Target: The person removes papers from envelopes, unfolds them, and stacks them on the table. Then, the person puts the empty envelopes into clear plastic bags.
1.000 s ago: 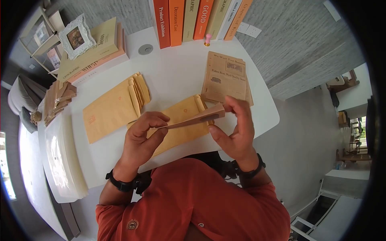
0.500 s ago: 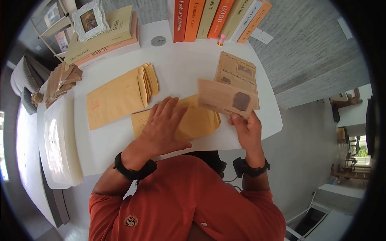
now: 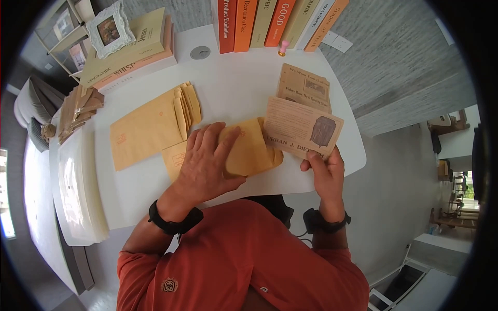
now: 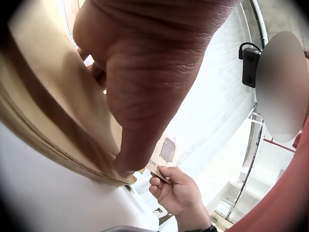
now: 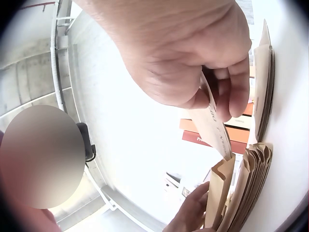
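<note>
Card, printed: pinched at its near edge by the right hand, apparently so the left end is free; that end lies at the mouth of the envelope, whether inside unclear. Left hand: grips this envelope across its width, seemingly to bow the mouth. Envelope pile: alongside, likely for easy reach.

Is a white desk; carries two piles of kraft envelopes, printed sheets right of them, upright books and a pink-handled stamp behind, stacked books, brown paper packets and plastic sleeves at left.
</note>
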A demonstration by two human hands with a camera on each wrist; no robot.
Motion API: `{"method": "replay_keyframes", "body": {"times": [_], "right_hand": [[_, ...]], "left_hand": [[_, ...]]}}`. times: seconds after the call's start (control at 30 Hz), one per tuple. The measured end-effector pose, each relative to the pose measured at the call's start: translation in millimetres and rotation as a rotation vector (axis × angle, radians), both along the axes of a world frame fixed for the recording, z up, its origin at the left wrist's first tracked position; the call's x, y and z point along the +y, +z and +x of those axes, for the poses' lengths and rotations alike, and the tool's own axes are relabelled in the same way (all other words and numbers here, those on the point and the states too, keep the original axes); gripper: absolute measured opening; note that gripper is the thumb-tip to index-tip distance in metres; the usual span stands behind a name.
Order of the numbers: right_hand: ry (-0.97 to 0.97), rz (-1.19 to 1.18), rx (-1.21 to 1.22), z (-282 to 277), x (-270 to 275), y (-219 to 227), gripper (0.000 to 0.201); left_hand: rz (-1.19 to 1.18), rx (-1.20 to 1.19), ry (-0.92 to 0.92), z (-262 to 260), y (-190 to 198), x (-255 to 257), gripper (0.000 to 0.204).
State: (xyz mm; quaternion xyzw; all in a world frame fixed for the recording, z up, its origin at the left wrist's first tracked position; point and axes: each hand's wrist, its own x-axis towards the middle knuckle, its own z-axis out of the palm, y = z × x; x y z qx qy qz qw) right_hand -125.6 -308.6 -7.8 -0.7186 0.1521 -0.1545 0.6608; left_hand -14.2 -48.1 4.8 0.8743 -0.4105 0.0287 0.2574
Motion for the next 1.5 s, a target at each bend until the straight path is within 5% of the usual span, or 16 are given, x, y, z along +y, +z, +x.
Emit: {"method": "replay_keyframes", "body": {"times": [0.17,0.57,0.77,0.9,1.1,1.5], "right_hand": [[0.112,0.187,0.124,-2.9,-11.2,8.8,0.022],[0.250,0.198,0.163,-7.7,-23.0,21.3,0.022],[-0.043,0.040,-0.117,10.2,2.6,9.9,0.015],[0.105,-0.259,-0.205,14.5,15.0,3.2,0.011],[0.239,-0.395,-0.233,25.7,21.8,7.3,0.012],[0.386,-0.193,-0.152,32.9,21.9,9.1,0.020]], "left_hand": [[-0.028,-0.021,0.006,-0.7,3.5,1.8,0.104],[-0.071,-0.037,-0.095,-7.3,11.2,-1.2,0.105],[-0.071,-0.043,-0.070,-9.9,12.8,-2.9,0.105],[-0.078,-0.049,-0.063,-9.4,17.4,-3.8,0.106],[-0.091,-0.064,-0.083,-9.1,21.1,-4.2,0.106],[-0.065,-0.032,-0.071,-4.8,24.5,10.1,0.104]]}}
